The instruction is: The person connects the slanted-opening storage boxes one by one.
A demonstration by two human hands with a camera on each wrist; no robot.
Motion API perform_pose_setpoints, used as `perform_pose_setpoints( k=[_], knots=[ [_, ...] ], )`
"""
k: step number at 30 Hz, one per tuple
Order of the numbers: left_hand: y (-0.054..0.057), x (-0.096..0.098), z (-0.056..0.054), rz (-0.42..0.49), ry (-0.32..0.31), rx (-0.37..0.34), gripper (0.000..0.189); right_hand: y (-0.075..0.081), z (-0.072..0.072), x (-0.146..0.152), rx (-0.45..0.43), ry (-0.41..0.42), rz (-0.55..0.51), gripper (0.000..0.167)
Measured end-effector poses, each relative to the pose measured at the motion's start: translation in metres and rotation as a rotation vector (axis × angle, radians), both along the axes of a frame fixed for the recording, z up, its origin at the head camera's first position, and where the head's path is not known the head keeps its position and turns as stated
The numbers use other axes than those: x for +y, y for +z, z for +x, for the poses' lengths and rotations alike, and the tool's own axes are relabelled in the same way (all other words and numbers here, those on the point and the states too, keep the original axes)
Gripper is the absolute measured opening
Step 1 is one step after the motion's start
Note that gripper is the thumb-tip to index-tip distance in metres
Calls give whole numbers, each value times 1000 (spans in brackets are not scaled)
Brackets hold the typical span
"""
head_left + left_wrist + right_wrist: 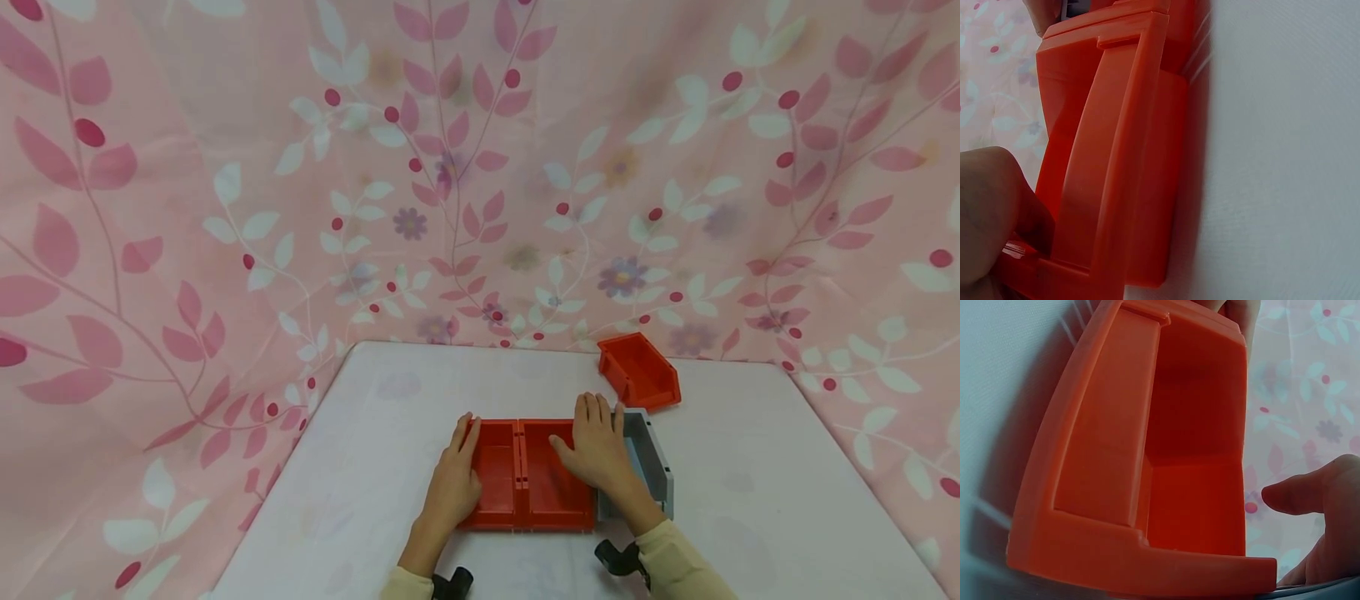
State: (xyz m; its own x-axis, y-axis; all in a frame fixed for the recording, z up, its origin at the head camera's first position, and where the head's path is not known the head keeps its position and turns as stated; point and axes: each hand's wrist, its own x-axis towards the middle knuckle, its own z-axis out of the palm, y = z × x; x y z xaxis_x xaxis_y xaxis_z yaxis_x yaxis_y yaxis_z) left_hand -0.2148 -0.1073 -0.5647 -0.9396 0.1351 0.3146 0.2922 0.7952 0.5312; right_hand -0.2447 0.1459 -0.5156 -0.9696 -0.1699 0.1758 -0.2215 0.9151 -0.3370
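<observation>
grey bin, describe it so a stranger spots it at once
On the white table, find the two red bins side by side. The grey bin is just right of them in the head view, partly covered by the right hand. It is the only grey one; those two and the single bin beyond are red.

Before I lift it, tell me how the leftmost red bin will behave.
The leftmost red bin looks stiff, its walls holding a crisp shape. Being hollow, it is probably light for its size. Its boxy form makes rolling unlikely.
</observation>
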Motion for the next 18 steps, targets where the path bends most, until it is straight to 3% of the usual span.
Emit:
perform_pose_setpoints(
  k=[18],
  knots=[
    [-1, 0, 0, -3, -1, 13, 81, -9, -1, 0, 18, -6, 23, 95]
  ],
)
